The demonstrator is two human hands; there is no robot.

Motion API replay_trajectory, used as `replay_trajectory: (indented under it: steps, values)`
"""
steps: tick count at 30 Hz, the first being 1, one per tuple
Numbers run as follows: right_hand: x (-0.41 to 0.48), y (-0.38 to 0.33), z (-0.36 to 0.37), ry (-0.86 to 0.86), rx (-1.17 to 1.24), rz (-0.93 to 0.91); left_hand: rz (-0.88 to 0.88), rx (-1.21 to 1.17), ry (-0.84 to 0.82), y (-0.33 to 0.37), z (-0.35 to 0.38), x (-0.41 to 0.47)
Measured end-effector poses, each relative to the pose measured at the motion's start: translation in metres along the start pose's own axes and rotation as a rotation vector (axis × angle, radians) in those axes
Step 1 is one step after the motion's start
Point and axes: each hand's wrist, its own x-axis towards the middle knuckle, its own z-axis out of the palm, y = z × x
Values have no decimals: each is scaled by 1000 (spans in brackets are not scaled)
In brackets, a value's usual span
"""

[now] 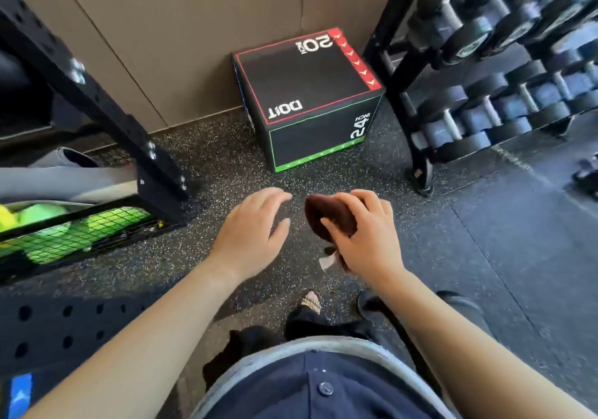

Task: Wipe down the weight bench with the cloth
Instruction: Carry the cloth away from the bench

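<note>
Cloth (328,216), small and brown, is sitting bunched up in the person's right hand (369,240). The fingers are curling round it, out in front of the body and above the speckled floor (226,166). The left hand (252,224) is hanging just beside it, fingers loose and holding nothing. I am not seeing the weight bench for sure. A grey pad (64,179) at the left might be part of it, but I cannot tell.

A loose end with a white tag (326,261) is dangling under the right hand, so the cloth could be slipping out if the grip goes soft. The person is facing a black jump box (307,95) by the wall. A dumbbell rack (404,111) is standing near on the right. A black frame (106,101) and a wire basket (81,227) of green balls are sitting on the left. Turning fast could mean bumping an arm.
</note>
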Motion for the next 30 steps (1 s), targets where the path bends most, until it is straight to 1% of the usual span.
replay_trajectory:
  steps: [11, 20, 25, 30]
  values:
    - [145, 38, -11, 24, -10, 37, 38, -15, -22, -13, -14, 162]
    - [294, 53, 13, 113, -19, 60, 108, 0, -43, -56, -32, 319]
    - [376, 52, 24, 131, -15, 92, 159, 15, -54, -79, -47, 404]
    - [438, 61, 27, 136, -3, 133, 178, 28, -86, -92, -56, 469]
